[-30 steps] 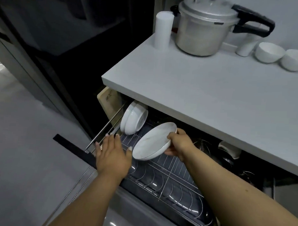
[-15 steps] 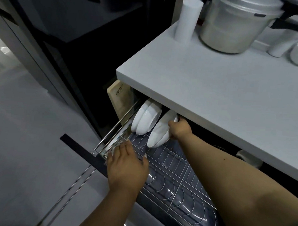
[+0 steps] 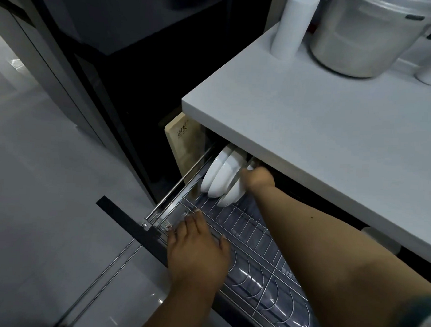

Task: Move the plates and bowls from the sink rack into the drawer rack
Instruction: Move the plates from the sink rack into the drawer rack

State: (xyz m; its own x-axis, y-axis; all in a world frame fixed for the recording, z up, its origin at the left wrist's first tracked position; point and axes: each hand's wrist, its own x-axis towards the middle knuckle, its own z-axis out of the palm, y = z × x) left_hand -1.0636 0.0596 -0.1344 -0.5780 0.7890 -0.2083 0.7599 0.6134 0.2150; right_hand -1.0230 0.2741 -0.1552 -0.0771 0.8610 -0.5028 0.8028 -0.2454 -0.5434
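Drawer rack [image 3: 234, 227] pulled out under the white worktop [image 3: 320, 132]. Three white bowls stand on edge at the rack's far end, tight together. R hand [image 3: 256, 177] grips the rim of the nearest bowl [image 3: 230, 195], fingers curled over its top edge, partly hidden under the worktop lip. L hand [image 3: 197, 246] lies flat, fingers straight, on the rack's front left corner, holding nothing. Wooden cutting board [image 3: 183, 142] stands left of the bowls; printed mark near its top, characters too small to read. On worktop: metal pot [image 3: 368, 39], white cylinder [image 3: 291, 26] just beside it.
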